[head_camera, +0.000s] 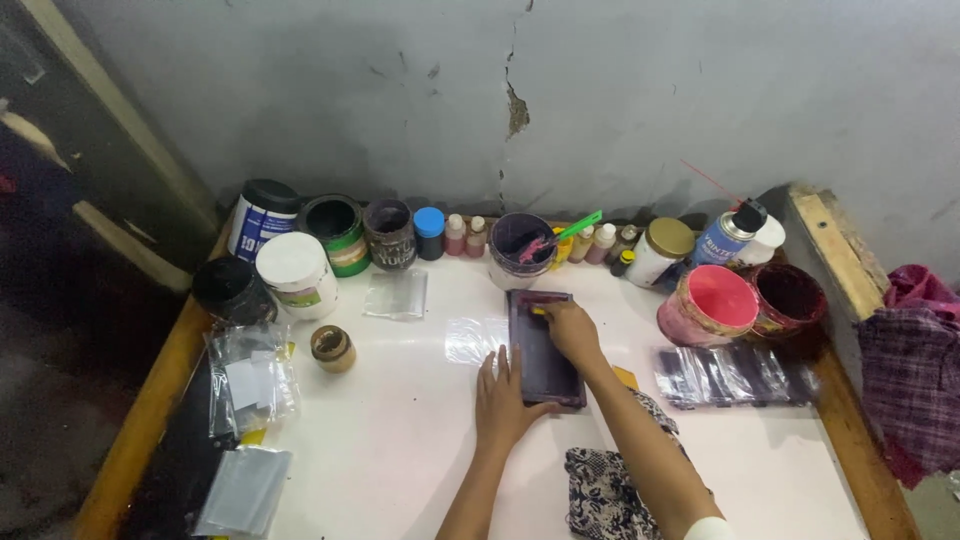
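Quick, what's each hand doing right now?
Left hand: open, flat against the dark purple frame.
Right hand: closed on a small yellow tool.

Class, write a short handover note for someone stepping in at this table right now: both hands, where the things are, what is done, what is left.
Left hand: flat on the white table, fingers against the left edge of the small dark purple frame, steadying it.
Right hand: on the frame's upper part, pressing a small yellow piece onto it.
Nearby: tub with purple ink and green-handled stirrer just behind the frame; open pink paint tub to the right; clear plastic sheet to the frame's left.
Done: frame laid flat, its surface purple.
Left: cannot tell from this view how far the stroke has gone.
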